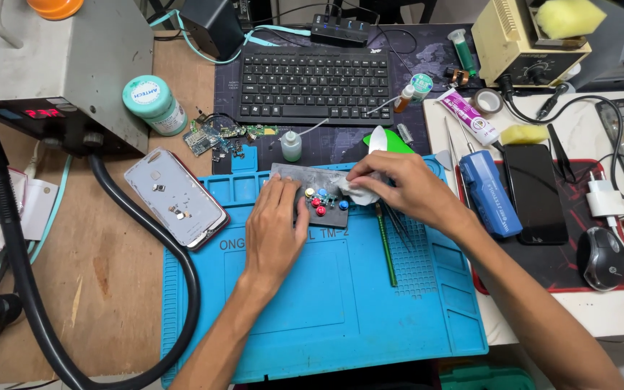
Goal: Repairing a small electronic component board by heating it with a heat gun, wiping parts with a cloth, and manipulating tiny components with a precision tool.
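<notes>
We see a flat grey metal plate (310, 189), rectangular and dull, lying at the top middle of a blue rubbery work mat (326, 303) with moulded compartments. Small round knobs in red, blue, yellow and white stud the plate. The left hand (274, 230) lies flat on the plate's left part, fingers spread and pressing, gripping nothing. The right hand (407, 189) has its fingers pinched on a crumpled white wipe (361, 189), soft and wadded, which touches the plate's right end.

The mat sits on a worn brown wooden tabletop (102, 274), cluttered workshop desk. Left of the plate, a white phone back shell (176, 198) lies tilted, partly on the mat. A thick black hose (146, 231) curves around it from a grey metal box (52, 65). A green thin tool (384, 249) and dark tweezers (401, 224) lie just below the right hand. Behind: black keyboard (315, 85), small clear dropper bottle (292, 146), round teal-lidded jar (154, 105). Right: blue oblong case (490, 191), black phone (536, 191), mouse (604, 258).
</notes>
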